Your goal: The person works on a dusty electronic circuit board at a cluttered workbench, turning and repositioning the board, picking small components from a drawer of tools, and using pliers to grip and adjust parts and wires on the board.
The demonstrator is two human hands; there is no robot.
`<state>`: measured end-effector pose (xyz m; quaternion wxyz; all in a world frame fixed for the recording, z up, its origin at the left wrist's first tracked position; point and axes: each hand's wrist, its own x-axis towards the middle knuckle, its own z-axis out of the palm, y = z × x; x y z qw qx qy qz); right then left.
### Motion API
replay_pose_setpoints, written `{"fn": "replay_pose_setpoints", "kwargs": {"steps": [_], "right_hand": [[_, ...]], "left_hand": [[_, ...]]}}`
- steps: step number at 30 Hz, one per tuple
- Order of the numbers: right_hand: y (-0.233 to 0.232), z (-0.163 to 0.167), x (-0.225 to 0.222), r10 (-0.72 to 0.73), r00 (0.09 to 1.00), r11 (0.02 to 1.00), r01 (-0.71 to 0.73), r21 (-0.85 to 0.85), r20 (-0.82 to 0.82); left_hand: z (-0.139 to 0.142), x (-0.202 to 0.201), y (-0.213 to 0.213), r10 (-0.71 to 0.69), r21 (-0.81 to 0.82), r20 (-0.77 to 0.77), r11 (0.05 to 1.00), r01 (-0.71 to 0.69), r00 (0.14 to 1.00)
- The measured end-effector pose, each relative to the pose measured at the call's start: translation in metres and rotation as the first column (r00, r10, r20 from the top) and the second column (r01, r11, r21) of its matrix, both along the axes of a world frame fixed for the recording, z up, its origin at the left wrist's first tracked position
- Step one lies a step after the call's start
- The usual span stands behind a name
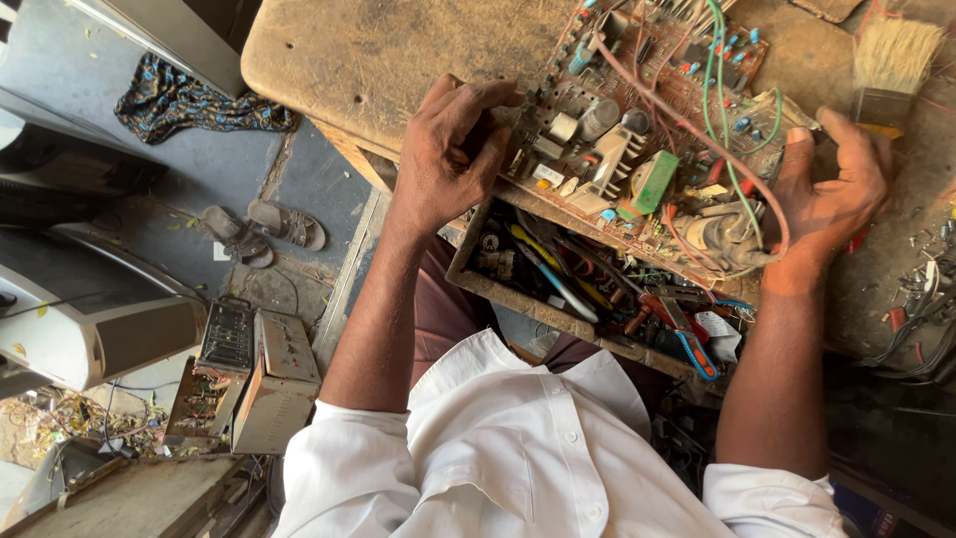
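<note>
circuit board (647, 149) on workbench (398, 60) edge above open tool drawer (597, 289); left hand (453, 149) clasps its 9 o'clock edge, right hand (832, 189) its 3 o'clock edge (loose wires may snag; board could tip)

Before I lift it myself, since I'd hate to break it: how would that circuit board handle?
The circuit board probably stays stiff, yet it is wide and held by the left hand and right hand at opposite edges. Its bulky parts likely make it uneven in weight. The loose wires could snag.
</note>
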<state>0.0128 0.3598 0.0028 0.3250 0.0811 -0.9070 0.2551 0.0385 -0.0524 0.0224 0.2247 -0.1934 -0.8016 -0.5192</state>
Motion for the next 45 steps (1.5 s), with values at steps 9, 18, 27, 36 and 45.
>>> {"fn": "replay_pose_setpoints", "kwargs": {"steps": [9,18,27,36,45], "right_hand": [[0.008,0.0,0.0,0.011,0.999,0.997,-0.007,0.072,-0.052],[0.015,-0.003,-0.002,-0.013,1.0,0.998,0.013,0.054,-0.006],[0.01,0.0,0.001,-0.028,0.999,0.999,0.028,-0.025,-0.027],[0.01,0.004,0.0,-0.014,1.0,0.992,0.012,-0.129,-0.015],[0.011,0.013,0.0,-0.002,0.998,0.997,-0.003,-0.083,-0.06]], "left_hand": [[0.009,0.0,0.008,0.001,0.02,0.021,1.0,-0.001,1.0],[0.009,-0.002,0.011,0.019,-0.009,0.005,1.0,-0.019,1.0],[0.011,0.0,0.013,0.013,0.0,0.008,1.0,-0.013,1.0],[0.015,-0.001,0.018,0.002,-0.033,0.004,0.999,-0.001,1.0],[0.019,-0.003,0.031,0.014,-0.212,-0.077,0.977,-0.03,0.997]]}}
